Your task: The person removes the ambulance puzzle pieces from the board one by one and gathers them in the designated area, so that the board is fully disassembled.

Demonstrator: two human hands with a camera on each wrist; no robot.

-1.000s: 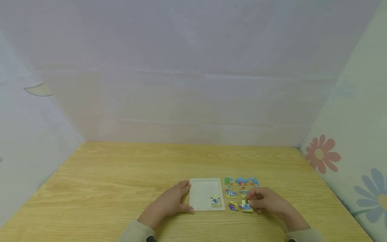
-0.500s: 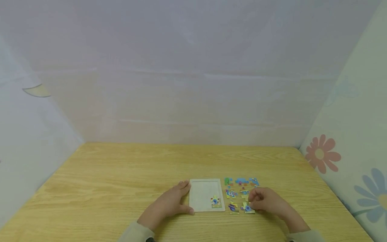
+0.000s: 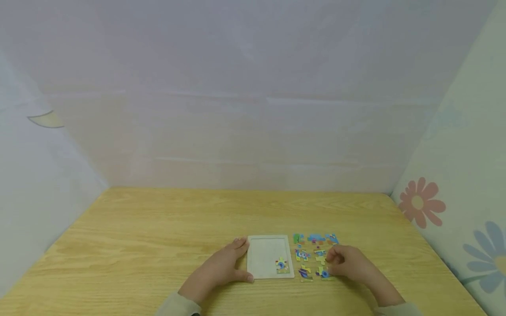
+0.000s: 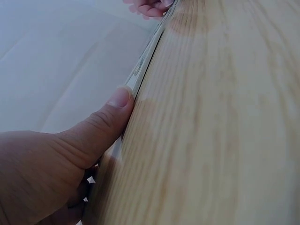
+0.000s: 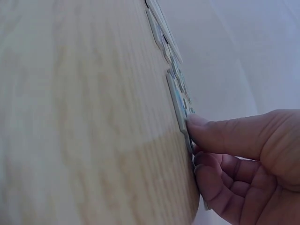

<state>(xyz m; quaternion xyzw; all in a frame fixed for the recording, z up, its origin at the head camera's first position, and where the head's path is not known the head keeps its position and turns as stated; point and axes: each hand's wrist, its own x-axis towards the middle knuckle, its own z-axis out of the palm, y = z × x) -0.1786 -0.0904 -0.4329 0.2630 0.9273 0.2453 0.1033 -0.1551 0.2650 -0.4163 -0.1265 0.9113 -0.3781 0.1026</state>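
Observation:
A pale square puzzle tray (image 3: 265,256) lies on the table, with one jigsaw piece (image 3: 282,265) in its lower right corner. My left hand (image 3: 221,267) rests along the tray's left side, its thumb and fingers spread straight; in the left wrist view the thumb (image 4: 105,117) touches the tray's edge. To the right of the tray, my right hand (image 3: 348,263) pinches the edge of a jigsaw piece with a blue round shape (image 3: 325,274). Seen from the right wrist, the thumb lies on that piece (image 5: 177,103) with the other fingers curled below; part of the piece is covered.
Several more jigsaw pieces lie in loose rows right of the tray, among them a blue one (image 3: 315,238), one with a face (image 3: 302,255) and one with a purple shape (image 3: 304,273). The wooden table (image 3: 158,224) meets pale cloth walls (image 3: 253,131) behind and at both sides.
The piece at my right hand has shifted slightly right and toward me, and more of it is now covered by the fingers. My left hand and the tray stay in place.

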